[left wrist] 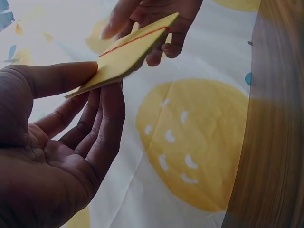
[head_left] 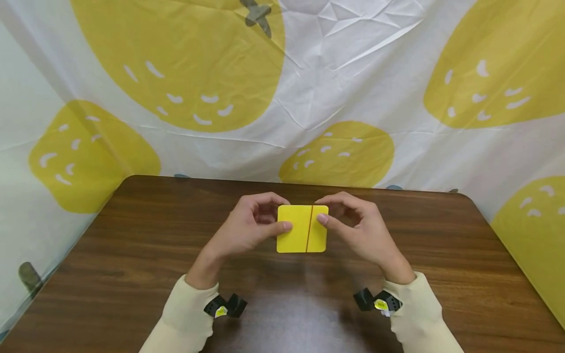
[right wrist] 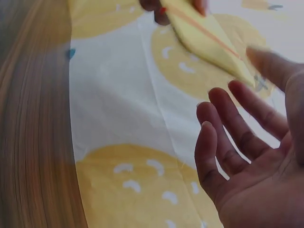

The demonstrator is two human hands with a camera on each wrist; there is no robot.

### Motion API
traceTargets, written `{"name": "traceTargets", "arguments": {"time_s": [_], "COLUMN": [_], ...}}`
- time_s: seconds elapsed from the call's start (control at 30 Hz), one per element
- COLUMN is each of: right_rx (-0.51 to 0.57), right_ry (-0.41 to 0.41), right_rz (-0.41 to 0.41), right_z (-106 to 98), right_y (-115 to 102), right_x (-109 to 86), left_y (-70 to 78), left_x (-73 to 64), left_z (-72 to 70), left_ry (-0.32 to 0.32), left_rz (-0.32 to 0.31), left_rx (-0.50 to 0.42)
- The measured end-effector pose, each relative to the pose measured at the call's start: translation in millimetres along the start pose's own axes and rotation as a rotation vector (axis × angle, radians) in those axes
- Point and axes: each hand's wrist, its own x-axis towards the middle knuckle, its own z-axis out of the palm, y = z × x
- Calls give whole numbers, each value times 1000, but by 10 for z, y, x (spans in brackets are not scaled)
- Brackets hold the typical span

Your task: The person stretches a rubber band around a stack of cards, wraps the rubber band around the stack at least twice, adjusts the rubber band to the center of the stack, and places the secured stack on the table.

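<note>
A thin yellow square card or pad (head_left: 295,240) with rounded corners is held up above the table, a narrow red band (head_left: 309,228) running across it right of its middle. My left hand (head_left: 244,223) pinches its left side, thumb on the near face and fingers behind, as the left wrist view also shows. Around the right side is my right hand (head_left: 364,228), its thumb over the face in the head view. Seen from the right wrist, the fingers (right wrist: 237,137) are spread and the thumb stands off the yellow piece (right wrist: 209,40); any light fingertip contact cannot be made out.
A dark brown wood-grain table (head_left: 132,264) lies beneath both hands. Behind it hangs a white cloth (head_left: 220,152) printed with large yellow fruit, meeting the table's far edge. Each sleeve carries a small black camera mount (head_left: 236,305) at the wrist.
</note>
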Motion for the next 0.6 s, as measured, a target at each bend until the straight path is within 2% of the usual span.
{"name": "traceTargets", "arguments": {"time_s": [0.13, 0.27, 0.43, 0.6], "right_rx": [84, 85, 81, 74], "right_ry": [15, 31, 51, 52], "right_rz": [43, 49, 46, 54], "right_z": [23, 45, 51, 51], "right_y": [-15, -42, -63, -78], "right_x": [2, -1, 0, 1], "left_y": [7, 0, 14, 240], "left_x": [1, 7, 9, -38], "left_z": [37, 64, 74, 129], "left_ry": [9, 17, 108, 195], "left_rz": [54, 82, 111, 109], "left_rx": [54, 76, 101, 107]}}
